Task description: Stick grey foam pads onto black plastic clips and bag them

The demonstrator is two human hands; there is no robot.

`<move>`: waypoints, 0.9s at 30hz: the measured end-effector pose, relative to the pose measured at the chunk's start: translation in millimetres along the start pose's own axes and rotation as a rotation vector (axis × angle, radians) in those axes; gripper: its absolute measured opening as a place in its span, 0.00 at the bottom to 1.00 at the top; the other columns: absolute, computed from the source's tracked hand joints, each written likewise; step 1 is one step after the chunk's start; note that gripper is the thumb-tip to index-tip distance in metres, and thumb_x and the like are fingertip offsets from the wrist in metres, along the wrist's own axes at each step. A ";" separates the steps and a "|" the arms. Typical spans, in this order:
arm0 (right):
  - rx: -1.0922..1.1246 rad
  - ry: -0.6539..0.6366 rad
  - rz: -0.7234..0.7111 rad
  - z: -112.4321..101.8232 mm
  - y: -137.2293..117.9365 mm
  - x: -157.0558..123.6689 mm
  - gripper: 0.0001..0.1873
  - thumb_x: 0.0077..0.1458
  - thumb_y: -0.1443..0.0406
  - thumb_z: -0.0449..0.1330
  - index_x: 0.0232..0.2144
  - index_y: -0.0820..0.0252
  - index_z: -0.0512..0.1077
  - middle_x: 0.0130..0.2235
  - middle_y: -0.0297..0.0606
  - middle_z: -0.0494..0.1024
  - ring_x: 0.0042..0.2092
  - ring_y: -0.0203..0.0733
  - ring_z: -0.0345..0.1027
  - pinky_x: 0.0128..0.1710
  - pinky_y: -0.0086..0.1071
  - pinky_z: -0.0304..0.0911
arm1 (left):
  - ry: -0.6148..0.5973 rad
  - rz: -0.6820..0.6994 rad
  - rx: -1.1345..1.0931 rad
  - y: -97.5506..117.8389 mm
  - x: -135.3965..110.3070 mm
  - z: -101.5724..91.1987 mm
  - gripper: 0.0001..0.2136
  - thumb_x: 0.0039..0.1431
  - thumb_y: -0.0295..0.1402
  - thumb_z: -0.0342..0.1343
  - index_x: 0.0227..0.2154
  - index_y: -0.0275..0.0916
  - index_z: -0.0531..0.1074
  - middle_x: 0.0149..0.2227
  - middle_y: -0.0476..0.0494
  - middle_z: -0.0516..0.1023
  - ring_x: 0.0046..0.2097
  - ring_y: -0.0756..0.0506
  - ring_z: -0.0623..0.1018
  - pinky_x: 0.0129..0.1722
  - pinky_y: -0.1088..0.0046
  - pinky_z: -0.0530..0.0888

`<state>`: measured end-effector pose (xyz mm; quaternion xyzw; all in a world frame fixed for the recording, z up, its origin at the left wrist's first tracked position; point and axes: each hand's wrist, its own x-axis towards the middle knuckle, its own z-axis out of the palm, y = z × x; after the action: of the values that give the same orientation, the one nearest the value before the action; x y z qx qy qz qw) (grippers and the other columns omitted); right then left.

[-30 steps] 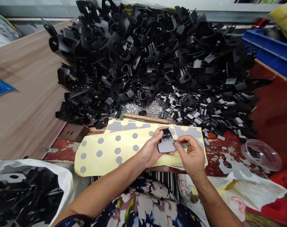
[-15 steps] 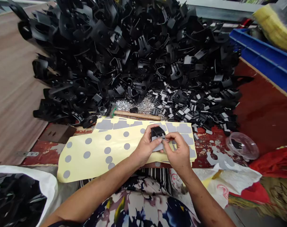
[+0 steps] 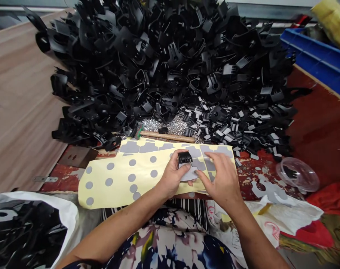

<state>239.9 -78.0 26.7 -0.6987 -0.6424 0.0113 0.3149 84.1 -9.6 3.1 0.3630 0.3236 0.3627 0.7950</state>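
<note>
My left hand (image 3: pixel 171 176) grips a black plastic clip part (image 3: pixel 184 157), its thumb pressing on a grey adhesive patch (image 3: pixel 190 174) that covers the lower face. Ribbed teeth show along the part's upper end. My right hand (image 3: pixel 225 180) is open, fingers spread apart, with the thumb tip at the right edge of the patch; whether it touches is hard to tell. Below both hands lie yellow backing sheets (image 3: pixel 105 194) bearing grey round stickers and larger grey shaped ones.
Black plastic parts (image 3: pixel 125 74) are heaped across the back. Small metal pins (image 3: pixel 175 125), a wooden-handled tool (image 3: pixel 167 136) and small black-and-grey pieces (image 3: pixel 226 130) lie before them. A clear plastic bowl (image 3: pixel 304 175) and blue crate (image 3: pixel 321 56) stand right, a white sack (image 3: pixel 71 213) left.
My right hand has let go of the part's edge and moved right, its fingers spreading. My left hand still holds the part, whose grey patch now shows more fully.
</note>
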 end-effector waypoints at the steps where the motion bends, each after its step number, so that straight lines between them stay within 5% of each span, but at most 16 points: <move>1: 0.156 -0.102 0.041 1.5 1.1 -0.3 0.18 0.65 0.58 0.60 0.54 0.56 0.69 0.45 0.44 0.77 0.44 0.51 0.73 0.47 0.45 0.69 | -0.019 -0.012 0.001 2.9 -1.2 0.3 0.26 0.55 0.36 0.68 0.53 0.45 0.63 0.43 0.48 0.72 0.28 0.48 0.77 0.20 0.73 0.75; 4: 0.518 -0.229 0.195 11.0 -1.5 -4.3 0.10 0.65 0.63 0.56 0.48 0.55 0.70 0.35 0.34 0.76 0.32 0.39 0.69 0.35 0.33 0.68 | -0.062 -0.053 -0.068 12.7 -6.8 -0.2 0.26 0.56 0.35 0.68 0.56 0.47 0.65 0.46 0.46 0.73 0.33 0.46 0.79 0.25 0.71 0.78; 9: 0.517 0.025 0.210 28.6 -10.6 -9.2 0.07 0.61 0.66 0.60 0.43 0.54 0.70 0.36 0.33 0.73 0.35 0.39 0.67 0.39 0.33 0.66 | -0.073 -0.195 -0.338 25.6 -18.6 -3.9 0.19 0.59 0.29 0.65 0.51 0.42 0.71 0.48 0.40 0.76 0.43 0.43 0.79 0.39 0.67 0.79; 14: 0.711 -0.139 0.146 41.2 -11.7 1.2 0.01 0.67 0.65 0.56 0.41 0.54 0.68 0.36 0.33 0.73 0.37 0.41 0.70 0.38 0.34 0.67 | 0.075 -0.235 -0.399 30.2 -27.3 -9.8 0.13 0.59 0.27 0.65 0.47 0.38 0.76 0.45 0.42 0.78 0.41 0.46 0.77 0.41 0.68 0.77; 19: 0.327 -0.045 -0.190 27.8 -32.6 10.0 0.08 0.70 0.66 0.54 0.45 0.54 0.74 0.49 0.42 0.73 0.53 0.51 0.66 0.53 0.47 0.60 | 0.098 -0.110 -0.300 35.1 -33.9 -20.4 0.13 0.59 0.30 0.66 0.47 0.38 0.77 0.41 0.43 0.79 0.39 0.48 0.76 0.42 0.70 0.75; 23: 0.321 0.023 -0.343 16.0 -57.6 9.3 0.05 0.67 0.70 0.58 0.40 0.54 0.73 0.46 0.40 0.74 0.51 0.50 0.66 0.53 0.47 0.59 | 0.137 -0.038 -0.239 51.6 -42.8 -31.1 0.16 0.56 0.32 0.69 0.47 0.39 0.78 0.33 0.46 0.78 0.36 0.48 0.76 0.41 0.72 0.75; 27: 0.440 -0.135 -0.350 25.4 -64.7 11.2 0.08 0.68 0.71 0.55 0.41 0.55 0.71 0.45 0.40 0.74 0.50 0.48 0.67 0.50 0.43 0.61 | 0.458 0.231 -0.161 100.2 -86.9 -68.3 0.20 0.49 0.34 0.75 0.45 0.41 0.78 0.31 0.50 0.78 0.35 0.48 0.76 0.45 0.70 0.78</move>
<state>173.5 -58.6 40.1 -0.4897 -0.7548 0.1427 0.4125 -49.1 -9.4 70.3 0.2414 0.4217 0.5482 0.6807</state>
